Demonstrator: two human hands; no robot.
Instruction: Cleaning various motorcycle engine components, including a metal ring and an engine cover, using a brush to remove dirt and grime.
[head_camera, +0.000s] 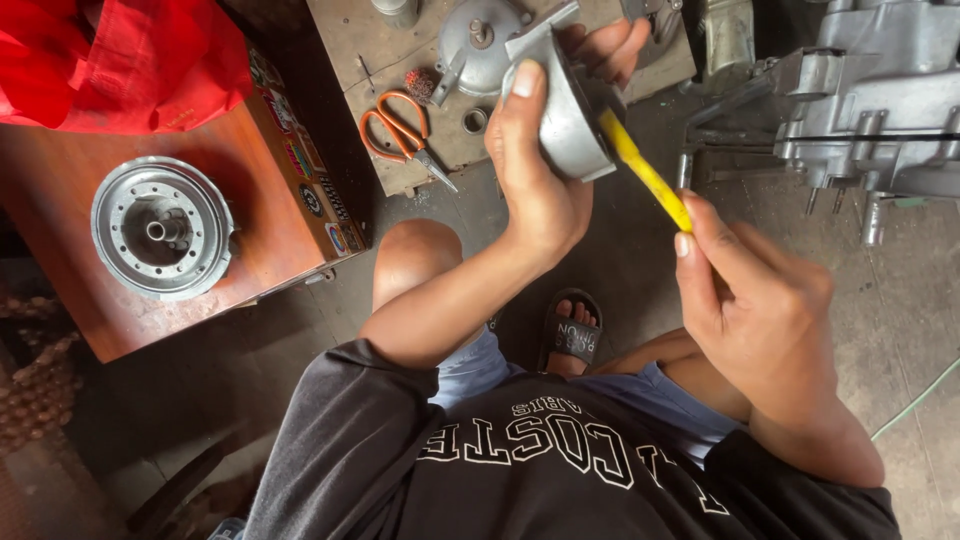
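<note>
The person sat over a grey concrete floor (640, 260), and the left hand (535, 165) was raised in front of the chest, its fingers (524, 80) clenched round a grey metal housing (570, 115), a round cup-like part held tilted with its open side turned toward the right. The right hand (755, 300), lower and to the right of the housing, pinched a yellow-handled tool (648, 175) between thumb and fingers; the tool slanted up and to the left, and its far end ran into the housing, though the tip was hidden there and I could not tell what kind it was. Just beyond the housing lay a flat grey board (400, 150) on the floor, bearing a round metal cover (475, 45) and, left of the housing, a pair of orange-handled scissors (405, 130) with a small metal ring (475, 120) beside them. Well to the left of the housing stood a low wooden table (270, 200), its edge stuck over with coloured stickers, carrying a round finned metal hub (163, 228) and, at its far end, a heap of red cloth (130, 60). To the right of the housing a large grey engine casing (870, 110) rested on the floor. Below the housing, between the knees, a foot in a black sandal (573, 335) showed.
</note>
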